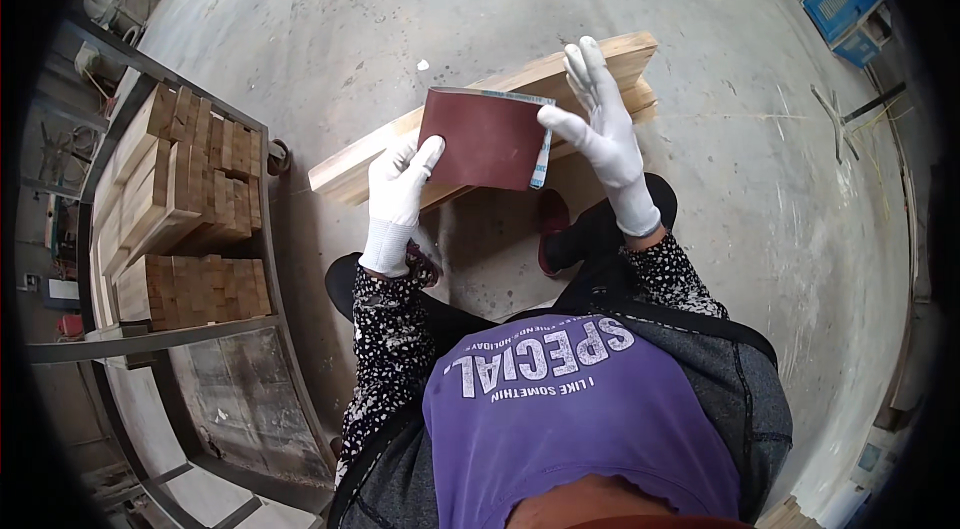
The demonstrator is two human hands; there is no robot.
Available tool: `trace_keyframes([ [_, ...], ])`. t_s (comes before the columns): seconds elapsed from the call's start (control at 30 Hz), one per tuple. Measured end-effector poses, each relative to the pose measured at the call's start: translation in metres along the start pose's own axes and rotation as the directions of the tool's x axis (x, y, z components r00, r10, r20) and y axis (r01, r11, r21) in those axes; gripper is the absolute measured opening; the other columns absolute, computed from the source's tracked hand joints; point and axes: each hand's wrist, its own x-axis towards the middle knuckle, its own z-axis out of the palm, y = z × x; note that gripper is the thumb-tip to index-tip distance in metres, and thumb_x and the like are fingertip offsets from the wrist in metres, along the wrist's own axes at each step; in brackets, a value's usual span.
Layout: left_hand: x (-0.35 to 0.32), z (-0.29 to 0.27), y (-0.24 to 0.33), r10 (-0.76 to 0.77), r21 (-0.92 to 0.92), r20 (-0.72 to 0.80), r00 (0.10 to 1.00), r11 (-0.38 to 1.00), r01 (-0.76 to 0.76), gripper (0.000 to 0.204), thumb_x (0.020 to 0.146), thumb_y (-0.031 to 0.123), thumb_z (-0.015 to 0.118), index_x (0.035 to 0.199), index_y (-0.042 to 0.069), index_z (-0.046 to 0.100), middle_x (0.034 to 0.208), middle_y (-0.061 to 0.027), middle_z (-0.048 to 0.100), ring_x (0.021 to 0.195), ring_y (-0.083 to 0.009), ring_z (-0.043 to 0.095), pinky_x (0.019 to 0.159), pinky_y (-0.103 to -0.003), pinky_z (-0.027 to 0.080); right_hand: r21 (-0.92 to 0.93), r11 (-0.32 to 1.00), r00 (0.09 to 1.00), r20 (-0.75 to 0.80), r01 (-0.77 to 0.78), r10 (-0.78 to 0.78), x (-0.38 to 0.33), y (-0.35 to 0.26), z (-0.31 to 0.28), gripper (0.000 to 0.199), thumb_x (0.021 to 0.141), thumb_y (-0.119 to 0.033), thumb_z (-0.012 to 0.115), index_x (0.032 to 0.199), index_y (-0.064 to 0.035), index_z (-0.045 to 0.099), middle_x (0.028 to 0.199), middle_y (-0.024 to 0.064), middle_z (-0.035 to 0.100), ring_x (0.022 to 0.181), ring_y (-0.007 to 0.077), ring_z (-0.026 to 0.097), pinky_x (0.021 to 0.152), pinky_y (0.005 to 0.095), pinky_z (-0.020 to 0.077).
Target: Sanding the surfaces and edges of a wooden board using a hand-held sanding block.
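A folded sheet of dark red sandpaper (485, 139) is held up in front of me, its pale printed backing showing along the top and right edges. My left hand (398, 184), in a white knit glove, grips its left side with the thumb on the red face. At the sheet's upper right corner is my right hand (600, 134), gloved alike, its fingers stretched upward and its thumb against or very near the corner. Behind the sandpaper a long pale wooden plank (600, 59) lies slantwise, partly covered by the sheet and my hands.
On the left, a metal rack (268, 229) carries stacked wooden blocks (205, 289). A blue machine or cabinet (845, 4) stands at the far right, with a thin metal stand (840, 124) nearer. Concrete floor (760, 229) surrounds my feet.
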Motion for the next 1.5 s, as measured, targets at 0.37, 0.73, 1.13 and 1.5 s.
trace_keyframes([
  [0.37, -0.016, 0.008, 0.016, -0.107, 0.079, 0.324, 0.94, 0.993, 0.085, 0.027, 0.091, 0.011, 0.064, 0.115, -0.002, 0.064, 0.1, -0.0029, 0.069, 0.091, -0.008, 0.06, 0.082, -0.024, 0.049, -0.028, 0.929, 0.669, 0.686, -0.368, 0.286, -0.005, 0.007, 0.018, 0.068, 0.086, -0.022, 0.072, 0.141, 0.0008, 0.04, 0.13, 0.0114, 0.056, 0.119, 0.0157, 0.051, 0.102, 0.0305, 0.0398],
  [0.73, 0.0, -0.092, 0.002, 0.258, 0.392, -0.463, 0.848, 0.917, -0.065, 0.049, 0.091, 0.02, 0.066, 0.133, 0.001, 0.051, 0.137, -0.0135, 0.052, 0.123, -0.0199, 0.051, 0.103, -0.031, 0.04, -0.828, 0.448, 0.928, 0.214, 0.338, -0.306, 0.061, 0.049, -0.029, 0.051, 0.079, 0.004, 0.053, 0.129, -0.0083, 0.056, 0.128, 0.013, 0.057, 0.12, 0.0262, 0.052, 0.102, 0.0352, 0.0409],
  [1.13, 0.014, -0.174, -0.076, -0.291, -0.284, -0.617, 0.731, 0.949, 0.138, 0.064, 0.093, 0.059, 0.049, 0.125, 0.003, 0.059, 0.114, -0.0072, 0.061, 0.103, -0.0183, 0.057, 0.089, -0.031, 0.045, -0.62, 0.33, 0.688, 0.709, 0.712, -0.154, 0.0, 0.117, 0.224, 0.052, 0.083, -0.02, 0.058, 0.131, -0.0038, 0.047, 0.131, 0.0184, 0.047, 0.125, 0.0389, 0.041, 0.11, 0.0503, 0.0262],
  [1.5, 0.005, -0.182, -0.071, -0.284, -0.272, -0.487, 0.826, 0.948, 0.166, 0.085, 0.092, 0.066, 0.04, 0.137, -0.006, 0.043, 0.138, -0.019, 0.049, 0.126, -0.0279, 0.048, 0.108, -0.039, 0.034, -0.692, 0.388, 0.769, 0.635, 0.609, -0.075, 0.028, 0.099, 0.119, 0.052, 0.078, -0.011, 0.062, 0.129, -0.0074, 0.05, 0.129, 0.0154, 0.05, 0.125, 0.0365, 0.041, 0.108, 0.0464, 0.0317],
])
